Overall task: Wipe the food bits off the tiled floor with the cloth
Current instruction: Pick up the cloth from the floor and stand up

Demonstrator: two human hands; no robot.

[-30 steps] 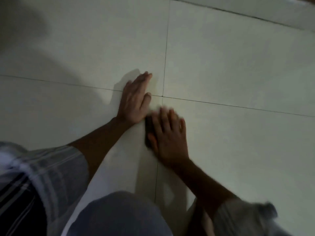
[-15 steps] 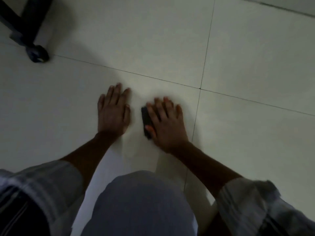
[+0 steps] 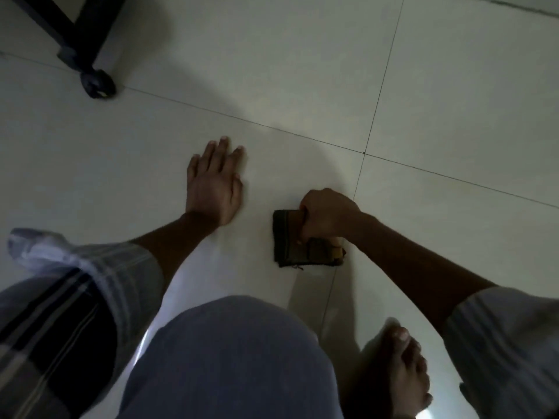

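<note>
Dark folded cloth (image 3: 292,240) on pale tiles under gripping right hand (image 3: 328,216); flat left hand (image 3: 213,186) apart.

The right hand (image 3: 328,214) covers the far right part of the cloth (image 3: 292,240); food bits are too small to make out. The caster leg (image 3: 81,40) runs off the far edge.

Left hand (image 3: 213,186) flat, fingers straight, arm extended, right hand (image 3: 328,216) curled, gripping, wrist bent
</note>
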